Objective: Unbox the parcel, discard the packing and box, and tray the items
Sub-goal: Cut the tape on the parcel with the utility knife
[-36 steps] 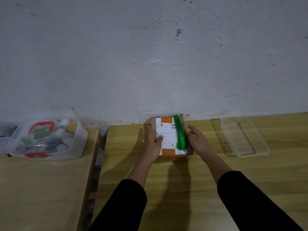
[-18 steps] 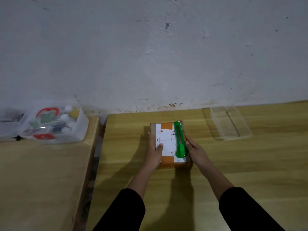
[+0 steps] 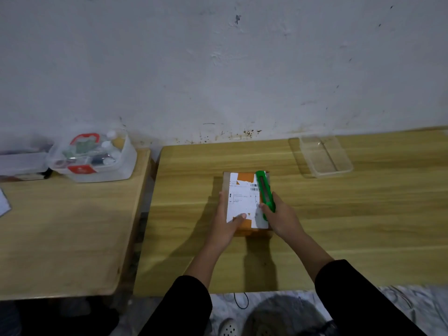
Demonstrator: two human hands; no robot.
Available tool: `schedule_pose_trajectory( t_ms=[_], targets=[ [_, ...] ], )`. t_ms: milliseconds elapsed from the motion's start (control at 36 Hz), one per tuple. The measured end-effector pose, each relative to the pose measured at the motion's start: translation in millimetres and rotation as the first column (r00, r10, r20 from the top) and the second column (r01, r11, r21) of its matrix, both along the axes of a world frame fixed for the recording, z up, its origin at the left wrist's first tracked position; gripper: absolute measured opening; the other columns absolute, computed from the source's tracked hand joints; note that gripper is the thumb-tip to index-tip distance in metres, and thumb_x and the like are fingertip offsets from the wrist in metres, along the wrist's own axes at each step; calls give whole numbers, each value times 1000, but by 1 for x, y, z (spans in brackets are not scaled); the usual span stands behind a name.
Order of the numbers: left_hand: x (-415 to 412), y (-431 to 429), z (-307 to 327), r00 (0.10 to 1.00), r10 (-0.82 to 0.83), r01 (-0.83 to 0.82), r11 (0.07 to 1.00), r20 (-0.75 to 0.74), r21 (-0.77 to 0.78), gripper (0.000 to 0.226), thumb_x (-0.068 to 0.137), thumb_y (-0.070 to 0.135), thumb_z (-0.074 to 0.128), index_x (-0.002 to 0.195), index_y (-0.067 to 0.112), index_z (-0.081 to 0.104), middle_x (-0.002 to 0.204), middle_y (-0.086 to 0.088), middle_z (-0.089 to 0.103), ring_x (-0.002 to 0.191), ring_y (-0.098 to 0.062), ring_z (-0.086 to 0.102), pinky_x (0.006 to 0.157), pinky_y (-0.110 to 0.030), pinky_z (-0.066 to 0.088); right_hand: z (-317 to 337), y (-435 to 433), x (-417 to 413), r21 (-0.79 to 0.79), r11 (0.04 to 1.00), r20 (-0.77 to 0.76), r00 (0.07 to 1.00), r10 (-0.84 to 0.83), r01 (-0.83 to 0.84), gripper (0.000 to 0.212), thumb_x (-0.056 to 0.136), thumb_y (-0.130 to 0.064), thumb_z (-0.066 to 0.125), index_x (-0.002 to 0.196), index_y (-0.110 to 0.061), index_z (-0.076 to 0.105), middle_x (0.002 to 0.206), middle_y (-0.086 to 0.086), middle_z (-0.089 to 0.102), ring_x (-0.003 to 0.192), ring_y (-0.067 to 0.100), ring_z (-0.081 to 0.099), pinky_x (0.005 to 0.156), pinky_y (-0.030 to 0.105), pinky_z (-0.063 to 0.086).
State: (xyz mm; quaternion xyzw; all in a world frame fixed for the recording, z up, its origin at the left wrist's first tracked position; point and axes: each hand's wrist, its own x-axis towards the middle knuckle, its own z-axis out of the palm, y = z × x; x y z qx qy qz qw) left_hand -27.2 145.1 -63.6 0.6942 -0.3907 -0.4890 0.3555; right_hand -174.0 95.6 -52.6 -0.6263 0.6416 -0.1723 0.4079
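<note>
A sealed cardboard parcel, bearing a white shipping label and orange tape, lies flat near the middle of the right-hand wooden table. A green box cutter rests lengthwise along the parcel's right top edge. The left hand cups the parcel's left side, fingers down the side and thumb pressed on the label; this hold probably steadies the box so that it does not slide. The right hand closes around the near end of the cutter, thumb on its inner face and fingers wrapped over the outer face; whether the tool is already lifted off the cardboard cannot be told. The parcel is unopened, so the task stands at its first step: taking up the blade to slit the tape. An empty clear tray sits well apart at the table's far right, near the wall, presumably placed within reach to receive the contents. On the separate left table, a translucent bin holds assorted small items, beside another, indistinct container.
</note>
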Motion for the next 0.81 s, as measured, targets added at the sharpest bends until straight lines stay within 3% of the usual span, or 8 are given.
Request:
schedule_pose_trajectory(
  t_ms=[111,194,306,389,472,583,694,806],
  targets=[
    [14,-5,10,994,-109,108,992,6,62,89,87,23,65,150,32,2,152,4,32,131,-17,40,105,-38,40,-1,-5,-10,-34,996,37,996,-82,84,32,92,-20,49,123,-11,50,104,16,66,91,32,63,74,42,53],
    [30,-10,17,982,-178,172,982,69,81,81,89,21,62,150,28,9,151,3,34,128,-13,39,91,-23,36,-2,-12,-14,-23,983,158,972,-174,180,26,90,-8,51,116,-8,54,90,14,66,77,31,66,76,50,56],
    [53,-19,21,947,-161,142,986,278,88,69,91,28,59,149,25,22,149,7,31,131,-15,36,81,-10,29,4,-20,-11,-11,972,262,939,-224,235,19,90,-5,52,109,-6,52,92,16,65,64,23,67,69,39,58],
    [62,-24,23,910,-56,23,996,410,86,63,92,36,56,147,25,29,157,-5,22,140,-28,28,107,-36,32,7,-27,-8,-44,975,265,944,-197,216,14,90,-7,53,102,-13,49,89,18,68,64,22,63,70,41,57],
    [62,-30,20,904,64,-113,989,422,92,61,94,36,52,148,24,28,158,-9,16,143,-29,21,109,-40,29,9,-31,-3,-39,988,276,952,-131,147,23,92,-8,48,115,-13,49,84,13,66,67,21,59,76,47,54],
    [63,-41,16,925,179,-207,977,334,49,59,96,32,49,149,22,24,154,-11,24,134,-28,37,89,-30,42,9,-34,3,-83,991,291,954,-74,102,39,95,-9,44,133,-16,43,89,4,60,66,8,51,66,31,47],
    [68,-52,4,945,248,-256,967,212,13,58,97,29,47,149,24,20,148,-9,36,107,-18,53,58,-18,43,10,-39,7,-226,965,220,972,-84,135,37,94,-9,47,130,-14,50,77,-3,58,62,-1,48,53,10,37],
    [68,-56,-3,953,276,-279,960,122,4,57,99,28,42,150,27,15,148,-8,38,95,-11,52,51,-16,42,7,-43,11,-285,940,172,975,-142,187,36,92,-12,52,128,-12,54,80,6,60,58,0,47,47,2,37]
  ],
)
